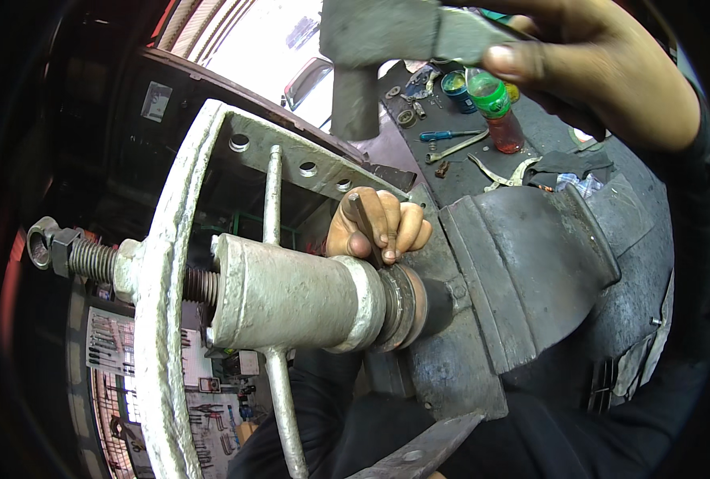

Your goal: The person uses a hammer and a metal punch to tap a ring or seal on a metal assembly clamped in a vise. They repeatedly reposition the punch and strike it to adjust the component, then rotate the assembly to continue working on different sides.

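Note:
My left hand point(388, 219) reaches round behind a pale metal cylinder point(291, 295), its fingers curled on a dark steel punch point(365, 219). The punch's lower end is at the stacked rings point(403, 307) on the cylinder's right end. My right hand point(594, 76) grips a heavy hammer point(379, 28) above, at upper right, its head over the punch. The cylinder sits inside a silver metal puller frame point(163, 303), with a threaded screw point(91, 259) through its left bar. Right of the rings lies a large dark metal housing point(531, 263).
A grey bench point(451, 180) behind carries a bottle of red liquid point(500, 120), a blue tub point(457, 92), a screwdriver point(443, 136), pliers point(499, 172) and rags point(579, 184). Tool boards point(115, 343) hang at lower left. A vehicle point(303, 88) shows through the opening at top.

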{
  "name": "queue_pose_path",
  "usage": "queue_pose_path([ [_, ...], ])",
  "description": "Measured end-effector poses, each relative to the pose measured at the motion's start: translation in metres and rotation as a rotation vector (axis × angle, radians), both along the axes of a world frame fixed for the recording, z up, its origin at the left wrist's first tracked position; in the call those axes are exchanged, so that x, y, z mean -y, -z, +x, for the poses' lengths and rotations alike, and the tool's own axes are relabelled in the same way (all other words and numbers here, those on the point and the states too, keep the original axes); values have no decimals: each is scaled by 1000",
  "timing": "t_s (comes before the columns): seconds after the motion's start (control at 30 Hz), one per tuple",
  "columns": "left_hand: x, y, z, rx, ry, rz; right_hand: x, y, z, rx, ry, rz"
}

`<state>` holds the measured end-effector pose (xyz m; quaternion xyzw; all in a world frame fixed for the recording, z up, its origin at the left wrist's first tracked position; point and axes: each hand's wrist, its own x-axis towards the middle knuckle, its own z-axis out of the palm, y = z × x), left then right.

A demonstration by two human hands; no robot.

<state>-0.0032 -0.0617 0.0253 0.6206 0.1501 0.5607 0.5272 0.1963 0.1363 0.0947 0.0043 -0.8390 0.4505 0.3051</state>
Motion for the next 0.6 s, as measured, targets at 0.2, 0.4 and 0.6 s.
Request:
queue_pose_path([
  [0.2,8,23,-9,55,-83,2,-3,9,-13,38,-16,69],
  [0.4,17,17,-3,41,-130,-40,2,45,5,-46,4,-103],
  [0.6,25,22,8,109,-262,-21,14,73,0,-83,19,-232],
])
